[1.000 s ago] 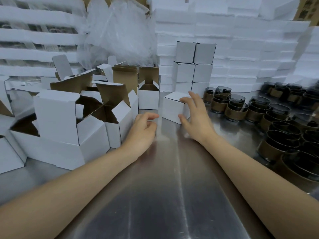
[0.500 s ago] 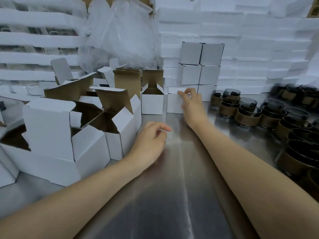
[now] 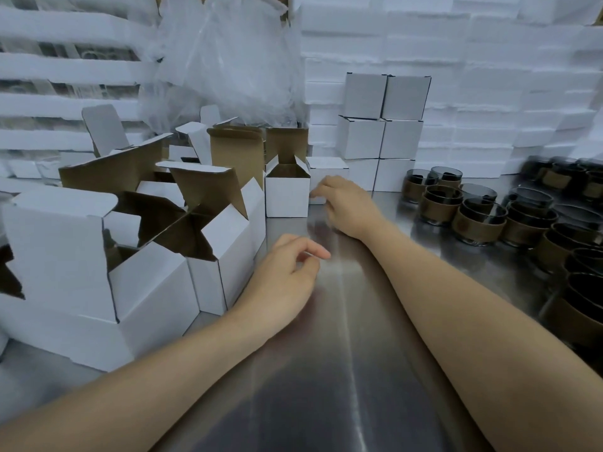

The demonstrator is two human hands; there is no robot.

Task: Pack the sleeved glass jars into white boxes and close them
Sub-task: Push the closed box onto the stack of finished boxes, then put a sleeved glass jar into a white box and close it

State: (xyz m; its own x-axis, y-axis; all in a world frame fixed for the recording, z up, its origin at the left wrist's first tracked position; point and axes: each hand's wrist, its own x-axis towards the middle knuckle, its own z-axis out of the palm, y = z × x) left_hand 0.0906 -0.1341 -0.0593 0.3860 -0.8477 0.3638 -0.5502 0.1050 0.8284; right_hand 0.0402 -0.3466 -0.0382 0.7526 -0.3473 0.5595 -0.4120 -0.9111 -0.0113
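Note:
A closed white box (image 3: 327, 167) stands at the back of the steel table (image 3: 326, 370), against a stack of closed white boxes (image 3: 385, 125). My right hand (image 3: 347, 203) is in front of it, fingers loosely bent, fingertips at its front face, gripping nothing. My left hand (image 3: 287, 282) rests on the table nearer me, fingers half curled and empty. An open white box (image 3: 286, 197) with its brown-lined lid up stands just left of the closed one. Several dark glass jars in brown sleeves (image 3: 476, 220) crowd the right side.
Several open, empty white boxes (image 3: 215, 265) are bunched along the left. A crumpled clear plastic bag (image 3: 228, 60) hangs behind them. White foam slabs (image 3: 489, 76) are stacked as a wall at the back.
My right hand pushed the closed box back from mid-table to the stack and has drawn back off its top. My left hand drifted slightly toward me, still empty.

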